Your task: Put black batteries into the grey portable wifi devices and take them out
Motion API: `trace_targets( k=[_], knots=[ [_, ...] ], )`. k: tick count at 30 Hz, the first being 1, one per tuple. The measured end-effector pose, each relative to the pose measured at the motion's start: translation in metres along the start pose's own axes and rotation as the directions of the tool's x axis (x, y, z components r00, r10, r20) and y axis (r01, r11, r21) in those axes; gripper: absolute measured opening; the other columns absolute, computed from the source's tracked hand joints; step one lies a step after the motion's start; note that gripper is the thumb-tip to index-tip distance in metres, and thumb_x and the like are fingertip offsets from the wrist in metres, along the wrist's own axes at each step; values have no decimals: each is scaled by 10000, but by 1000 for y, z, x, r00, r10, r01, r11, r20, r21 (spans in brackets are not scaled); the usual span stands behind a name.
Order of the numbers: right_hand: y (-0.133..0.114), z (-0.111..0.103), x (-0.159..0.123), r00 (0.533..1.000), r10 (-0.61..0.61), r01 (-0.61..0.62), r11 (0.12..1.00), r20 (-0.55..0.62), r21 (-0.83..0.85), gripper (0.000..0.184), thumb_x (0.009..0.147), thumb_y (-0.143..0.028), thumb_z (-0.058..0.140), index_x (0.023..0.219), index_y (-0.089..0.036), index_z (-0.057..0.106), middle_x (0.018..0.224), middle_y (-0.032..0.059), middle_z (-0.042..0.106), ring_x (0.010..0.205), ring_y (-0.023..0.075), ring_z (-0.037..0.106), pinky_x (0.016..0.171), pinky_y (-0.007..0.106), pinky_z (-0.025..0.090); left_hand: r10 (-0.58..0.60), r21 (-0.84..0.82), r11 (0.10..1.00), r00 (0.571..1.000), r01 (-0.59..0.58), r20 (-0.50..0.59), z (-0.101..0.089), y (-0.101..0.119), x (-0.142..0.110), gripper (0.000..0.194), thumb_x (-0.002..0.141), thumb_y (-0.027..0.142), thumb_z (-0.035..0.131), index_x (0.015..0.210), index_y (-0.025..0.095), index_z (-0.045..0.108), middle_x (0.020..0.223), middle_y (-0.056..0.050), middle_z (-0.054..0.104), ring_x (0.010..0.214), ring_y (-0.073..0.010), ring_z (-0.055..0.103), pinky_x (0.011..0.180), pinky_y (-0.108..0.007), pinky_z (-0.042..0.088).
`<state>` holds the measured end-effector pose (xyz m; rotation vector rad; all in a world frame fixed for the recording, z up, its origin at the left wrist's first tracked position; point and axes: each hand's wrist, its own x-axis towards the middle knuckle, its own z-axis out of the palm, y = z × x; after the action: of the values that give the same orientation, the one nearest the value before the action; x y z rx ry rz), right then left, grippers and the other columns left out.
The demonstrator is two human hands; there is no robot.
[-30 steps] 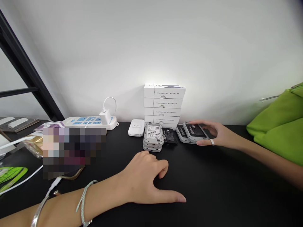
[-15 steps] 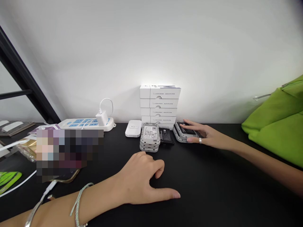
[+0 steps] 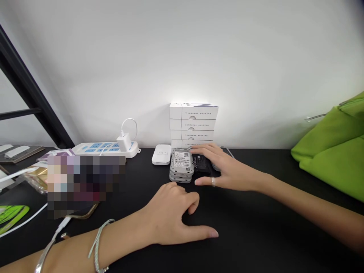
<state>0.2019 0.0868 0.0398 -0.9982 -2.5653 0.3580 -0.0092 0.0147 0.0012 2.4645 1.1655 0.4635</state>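
Note:
My left hand [image 3: 170, 216] rests on the black table near the front, its thumb stretched out and its other fingers bent, holding nothing. Just beyond it is a stack of grey devices [image 3: 182, 163] with open backs, the top one bearing a printed label. My right hand [image 3: 224, 167] is open, thumb and fingers spread over a black battery [image 3: 201, 163] marked 3000mAh. Its fingertips are close to the right side of the stack; whether they touch it I cannot tell. Another grey device [image 3: 227, 151] lies behind my right hand, mostly hidden.
White boxes [image 3: 193, 125] are stacked against the wall. White covers [image 3: 161, 155] lie left of the devices. A power strip [image 3: 91, 149] holds a white charger [image 3: 123, 143]. Cables and a blurred patch fill the left; a green bag [image 3: 335, 151] sits at right.
My right hand has moved left, from the grey devices on the right to the battery and the labelled stack. My left hand has stayed in place.

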Motion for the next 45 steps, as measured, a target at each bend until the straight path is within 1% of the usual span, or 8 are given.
trace_targets(
  k=[5,14,21,27,33,35,39,45],
  knots=[
    [-7,11,25,980,195,-197,979,52,56,903,701,-711,657,1436,-296,336,1492,104,383,1343,395,343,1040,577,387,-16,13,1000,1000,16,11,1,0,1,544,744,696,634,667,199,428,552,58,456,545,-132,434,657,-290,340],
    [-6,13,23,973,220,-230,959,73,168,1015,635,-650,749,1461,-266,301,1480,124,413,1358,377,362,1089,565,330,10,5,1000,1000,-10,-15,0,-2,0,528,749,679,645,672,196,445,549,64,452,535,-122,426,660,-285,345],
    [-4,6,-20,968,240,-249,897,72,364,1086,535,-546,854,1435,-293,302,1412,107,439,1338,332,410,1110,502,355,46,-13,999,998,-47,-45,-1,0,0,552,757,663,643,584,185,426,482,61,421,492,-111,411,551,-257,298],
    [-11,16,-72,951,301,-305,898,63,317,1071,530,-537,858,1423,-332,303,1448,94,401,1289,374,444,1056,528,420,-1,-3,1000,996,1,-85,1,1,1,607,721,691,656,537,184,378,440,65,404,434,-94,375,515,-257,287],
    [-18,21,-76,952,267,-296,929,151,222,1170,467,-619,860,1440,-328,278,1440,90,398,1255,377,427,1047,531,402,50,19,999,997,-48,-67,2,0,2,593,693,687,685,579,191,382,459,78,395,441,-90,361,514,-252,275],
    [-15,16,-68,966,228,-247,951,119,185,1081,503,-655,833,1409,-337,335,1432,78,420,1268,370,413,1062,531,364,53,30,998,997,-51,-63,3,0,2,603,673,706,686,587,192,383,457,81,385,437,-89,351,518,-254,270],
    [-2,4,-40,986,166,-167,986,-26,-16,567,828,-636,578,1272,-297,480,1337,97,518,1273,349,406,1029,544,332,47,23,999,998,-45,-51,1,0,2,613,644,715,703,605,195,382,459,86,382,441,-88,358,544,-255,290],
    [10,1,4,983,172,-162,976,57,-149,587,855,-590,535,1319,-244,436,1344,144,528,1261,376,417,1010,557,319,59,13,998,998,-59,-27,1,1,1,599,650,724,696,636,199,408,476,87,398,445,-91,362,577,-262,302]
  ],
)
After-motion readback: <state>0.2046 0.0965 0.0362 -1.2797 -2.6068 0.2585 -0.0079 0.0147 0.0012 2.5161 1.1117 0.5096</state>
